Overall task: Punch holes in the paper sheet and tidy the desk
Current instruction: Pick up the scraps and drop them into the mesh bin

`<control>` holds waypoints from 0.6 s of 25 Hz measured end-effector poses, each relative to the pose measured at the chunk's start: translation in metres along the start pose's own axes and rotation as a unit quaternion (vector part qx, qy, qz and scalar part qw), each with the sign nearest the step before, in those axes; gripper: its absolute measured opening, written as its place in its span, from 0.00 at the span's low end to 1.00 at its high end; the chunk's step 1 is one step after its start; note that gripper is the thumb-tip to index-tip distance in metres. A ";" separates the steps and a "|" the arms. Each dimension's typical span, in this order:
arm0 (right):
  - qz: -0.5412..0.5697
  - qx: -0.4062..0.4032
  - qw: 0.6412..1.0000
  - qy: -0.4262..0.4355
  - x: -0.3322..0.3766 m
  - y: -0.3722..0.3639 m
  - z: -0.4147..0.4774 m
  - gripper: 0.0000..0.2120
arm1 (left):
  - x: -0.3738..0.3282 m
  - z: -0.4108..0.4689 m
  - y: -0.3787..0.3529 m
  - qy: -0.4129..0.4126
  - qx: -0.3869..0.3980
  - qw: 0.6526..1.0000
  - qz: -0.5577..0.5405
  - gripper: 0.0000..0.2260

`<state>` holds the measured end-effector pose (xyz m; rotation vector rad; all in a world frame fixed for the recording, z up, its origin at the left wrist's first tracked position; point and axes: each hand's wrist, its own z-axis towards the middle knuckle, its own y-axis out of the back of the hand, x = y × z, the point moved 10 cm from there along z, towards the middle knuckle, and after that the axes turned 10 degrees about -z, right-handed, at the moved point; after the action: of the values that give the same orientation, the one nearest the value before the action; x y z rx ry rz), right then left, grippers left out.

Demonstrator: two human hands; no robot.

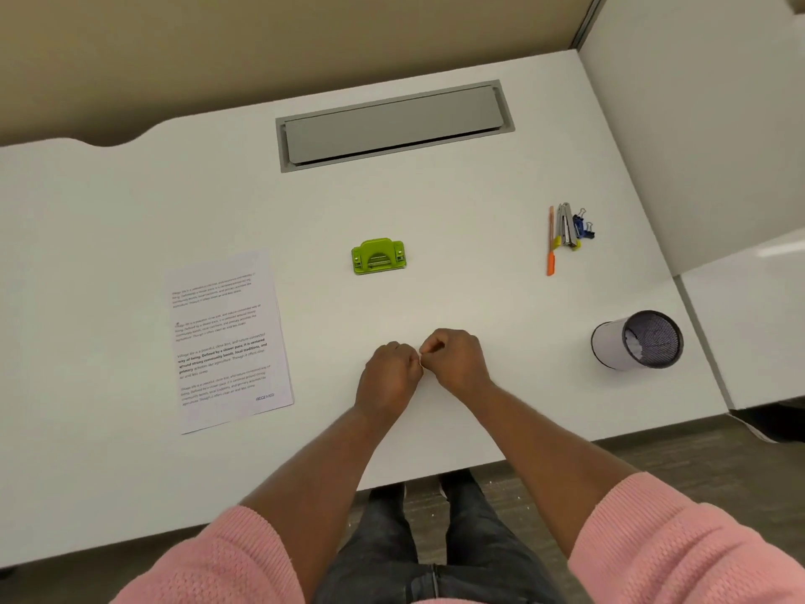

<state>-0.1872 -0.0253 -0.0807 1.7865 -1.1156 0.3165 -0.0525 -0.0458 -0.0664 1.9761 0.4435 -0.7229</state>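
Observation:
A printed paper sheet (226,342) lies flat on the left of the white desk (479,276). A green hole punch (378,256) stands in the middle of the desk, beyond my hands. My left hand (390,370) and my right hand (455,359) rest together on the desk near its front edge, fingers curled, knuckles almost touching. Something tiny and pale shows between the fingertips; I cannot tell what it is. Both hands are well apart from the paper and the punch.
At the right lie an orange pen (551,241), a metal stapler (567,226) and blue binder clips (583,226). A mesh pen cup (638,340) stands at the right edge. A grey cable hatch (394,124) sits at the back. A side cabinet (749,320) adjoins the desk.

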 end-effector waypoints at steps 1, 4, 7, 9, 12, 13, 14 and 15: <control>0.027 -0.011 1.000 -0.003 -0.002 0.013 -0.002 0.07 | -0.013 0.001 -0.001 -0.007 -0.001 1.000 -0.008 0.07; 0.089 -0.053 0.995 -0.014 -0.013 0.057 -0.009 0.07 | -0.056 0.006 -0.003 -0.042 -0.008 0.999 -0.029 0.05; 0.125 -0.102 0.986 -0.035 -0.031 0.107 -0.020 0.07 | -0.108 0.017 -0.013 -0.088 -0.005 0.996 -0.028 0.06; 0.147 -0.147 0.977 -0.044 -0.048 0.147 -0.030 0.07 | -0.149 0.023 -0.029 -0.124 0.012 0.992 -0.023 0.06; 0.166 -0.211 0.962 -0.045 -0.074 0.205 -0.049 0.07 | -0.211 0.028 -0.060 -0.176 0.045 0.983 -0.015 0.06; 0.160 -0.227 0.960 -0.047 -0.082 0.221 -0.054 0.07 | -0.228 0.029 -0.070 -0.190 0.053 0.980 -0.013 0.06; 0.153 -0.243 0.956 -0.055 -0.094 0.238 -0.060 0.07 | -0.247 0.028 -0.084 -0.206 0.063 0.976 -0.010 0.06; 0.150 -0.257 0.953 -0.062 -0.106 0.254 -0.065 0.06 | -0.265 0.028 -0.098 -0.220 0.073 0.973 -0.007 0.06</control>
<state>-0.4319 0.0585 0.0345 1.1900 -1.4123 0.0769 -0.3182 -0.0262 0.0310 1.8733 0.1392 -1.1981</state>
